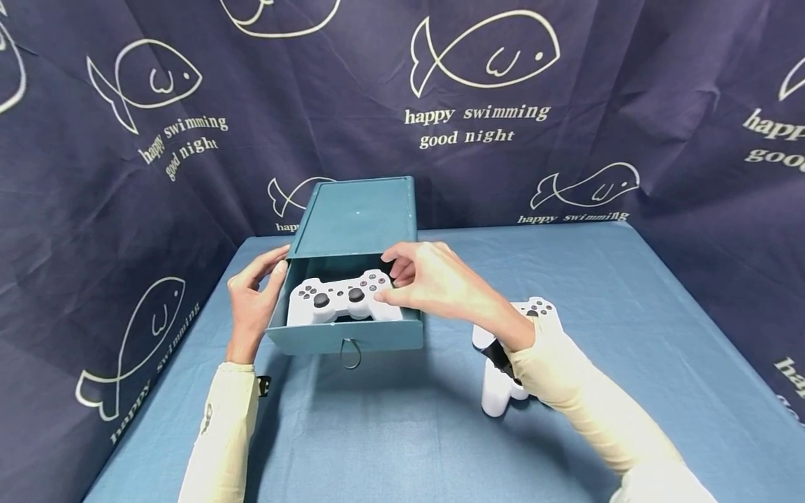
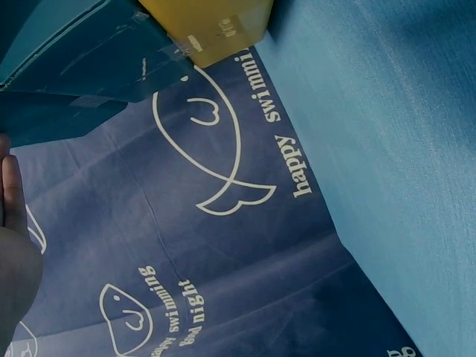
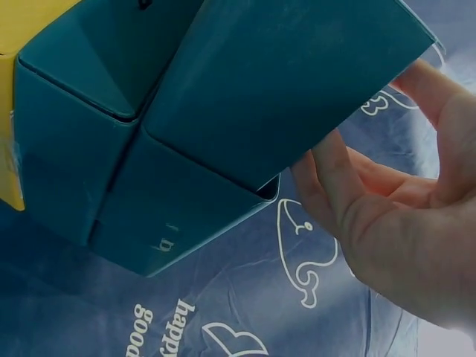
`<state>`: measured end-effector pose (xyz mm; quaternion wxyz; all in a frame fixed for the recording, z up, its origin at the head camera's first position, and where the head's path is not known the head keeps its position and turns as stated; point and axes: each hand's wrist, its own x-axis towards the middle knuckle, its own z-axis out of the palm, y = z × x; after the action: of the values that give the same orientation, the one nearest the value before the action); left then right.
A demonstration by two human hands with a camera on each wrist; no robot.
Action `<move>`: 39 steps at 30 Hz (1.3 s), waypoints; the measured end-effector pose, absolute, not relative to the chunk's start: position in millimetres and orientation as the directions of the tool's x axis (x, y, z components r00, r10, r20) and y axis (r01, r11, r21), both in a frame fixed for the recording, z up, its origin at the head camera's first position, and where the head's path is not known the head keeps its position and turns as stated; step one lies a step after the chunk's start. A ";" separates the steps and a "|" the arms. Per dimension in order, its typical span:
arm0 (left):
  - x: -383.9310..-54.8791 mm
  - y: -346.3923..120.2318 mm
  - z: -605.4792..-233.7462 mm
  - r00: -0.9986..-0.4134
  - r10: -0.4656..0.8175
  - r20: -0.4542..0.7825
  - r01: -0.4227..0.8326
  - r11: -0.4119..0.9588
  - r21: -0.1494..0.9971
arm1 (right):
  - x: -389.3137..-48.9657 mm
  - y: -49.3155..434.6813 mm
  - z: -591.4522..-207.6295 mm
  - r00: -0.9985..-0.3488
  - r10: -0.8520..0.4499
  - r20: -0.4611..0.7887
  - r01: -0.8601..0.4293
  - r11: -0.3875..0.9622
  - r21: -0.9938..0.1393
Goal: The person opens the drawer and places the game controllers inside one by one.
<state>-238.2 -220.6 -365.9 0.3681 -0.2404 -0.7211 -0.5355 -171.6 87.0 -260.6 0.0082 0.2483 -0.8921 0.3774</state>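
**Box (image 1: pixel 355 216) with its drawer (image 1: pixel 377 339) pulled out, controller (image 1: pixel 339 302) inside**

A dark blue cloth (image 1: pixel 352 133) printed with white fish and the words "happy swimming good night" hangs across the back and sides. In front of it spreads the blue table (image 1: pixel 377 433). The teal box lies near the table's far edge, left of centre, its drawer drawn toward the person. Both wrist views show a yellow box (image 2: pixel 216 30) next to the teal one; whether they touch I cannot tell.

Cream sleeves (image 1: pixel 216 433) cover both forearms. The right hand (image 1: pixel 434 279) reaches in at the drawer's right side, thumb over the right end of the controller, fingers bent beyond it and partly hidden. Thumb and forefinger stand apart; whether the hand pinches the controller I cannot tell. The left hand (image 1: pixel 254 286) is loosely spread at the left side of the box and drawer, holding nothing.

The white controller lies in the drawer, buttons and sticks facing up. More white controller parts (image 1: pixel 495 388) show on the table beneath the right wrist; one controller or two, I cannot tell. A small metal ring (image 1: pixel 350 341) hangs from the drawer's front.
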 end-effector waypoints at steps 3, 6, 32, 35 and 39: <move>-237.7 -220.9 -366.3 -0.614 -0.047 0.788 0.741 0.311 0.596 | -171.4 87.8 -262.5 -0.869 -0.445 0.218 -0.457 0.552 -0.697; -238.2 -221.5 -366.8 -0.617 -0.046 0.786 0.738 0.313 0.598 | -170.9 89.2 -264.2 -0.858 -0.452 0.243 -0.468 0.495 -0.732; -240.3 -223.0 -367.8 -0.602 -0.048 0.797 0.747 0.317 0.584 | -118.0 102.5 -294.1 -0.628 -0.433 0.646 -0.714 -0.007 -0.700; -239.4 -223.0 -367.7 -0.608 -0.043 0.793 0.743 0.320 0.587 | -113.6 98.5 -302.8 -0.597 -0.449 0.665 -0.726 -0.049 -0.686; -239.6 -223.1 -368.0 -0.612 -0.041 0.790 0.740 0.323 0.591 | -108.0 92.4 -313.4 -0.579 -0.464 0.671 -0.735 -0.059 -0.675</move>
<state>-239.6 -223.1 -368.0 0.3684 -0.2410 -0.7249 -0.5298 -108.0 92.4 -313.4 0.1176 0.4436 -0.6756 0.5770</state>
